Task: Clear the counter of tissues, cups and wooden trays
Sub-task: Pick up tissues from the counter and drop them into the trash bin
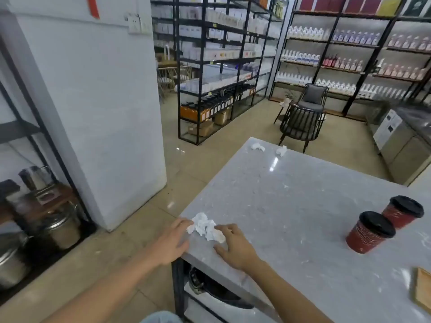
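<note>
Two bare forearms reach up from the bottom of the frame to the near left corner of the grey speckled stone worktop (291,206). The fingers (180,223) of the left hand (171,243) are spread and loose, their tips touching the left edge of a crumpled white tissue (206,227). The right hand (235,247) lies open on the stone, its fingers against the tissue's right side; neither hand has closed on it. Right of the hands stand two red paper cups with black lids (370,231), close together. A light wooden tray (423,289) shows at the lower right edge. Two smaller tissue wads (257,146) lie at the worktop's far end.
</note>
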